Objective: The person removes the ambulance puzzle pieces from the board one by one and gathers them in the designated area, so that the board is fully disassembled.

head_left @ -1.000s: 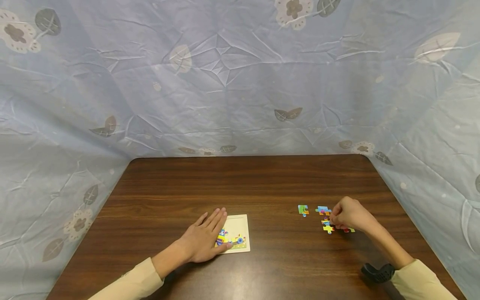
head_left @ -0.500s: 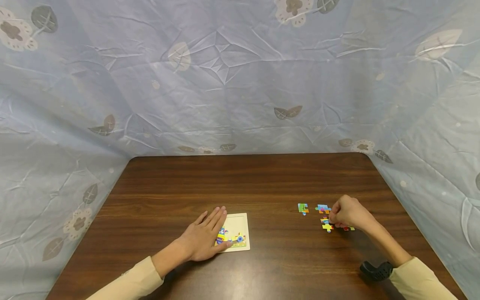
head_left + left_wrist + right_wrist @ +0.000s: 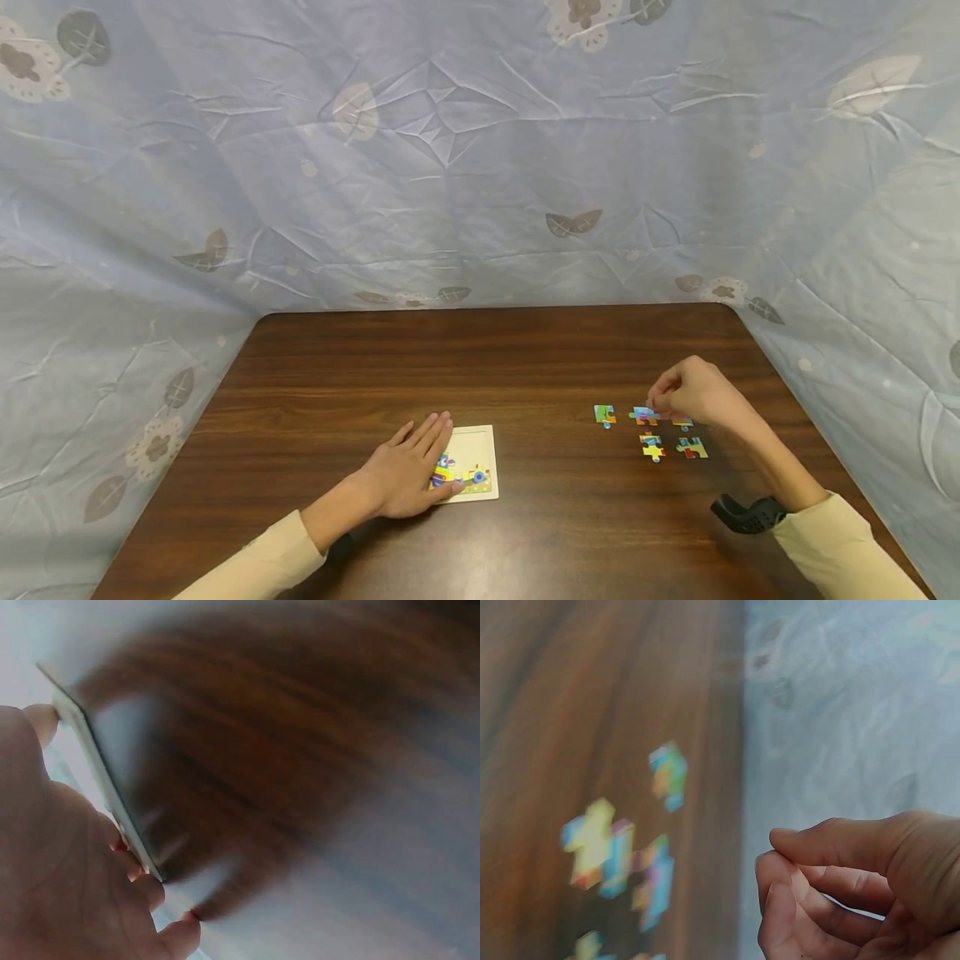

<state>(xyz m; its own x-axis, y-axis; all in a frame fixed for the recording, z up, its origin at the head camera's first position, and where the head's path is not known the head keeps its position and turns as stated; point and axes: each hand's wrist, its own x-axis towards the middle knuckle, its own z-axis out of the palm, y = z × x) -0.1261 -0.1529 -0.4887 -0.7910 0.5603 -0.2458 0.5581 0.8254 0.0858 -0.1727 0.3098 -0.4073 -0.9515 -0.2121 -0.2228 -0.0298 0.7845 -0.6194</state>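
Observation:
My left hand (image 3: 408,475) lies flat with straight fingers over the left part of a small puzzle tray (image 3: 487,442). A picture of a yellow vehicle shows along the tray's lower part; the hand hides some of it. In the left wrist view the tray's edge (image 3: 101,769) runs beside the fingers. My right hand (image 3: 693,392) hovers over a blue puzzle piece (image 3: 642,414), its fingers curled and thumb meeting the index finger. I see nothing between them in the right wrist view. Nearby lie a yellow puzzle piece (image 3: 652,448) and a green-and-red puzzle piece (image 3: 692,448).
A green puzzle piece (image 3: 603,415) lies left of the blue one. Another puzzle piece (image 3: 683,423) is partly under the right hand. The brown wooden table (image 3: 480,358) meets patterned cloth (image 3: 487,192) at the back and sides. A black wrist strap (image 3: 746,515) hangs by the right sleeve.
My right hand has risen from beside the yellow piece and moved up and slightly left, to over the blue piece. This uncovers pieces beneath it. The left hand stays on the tray.

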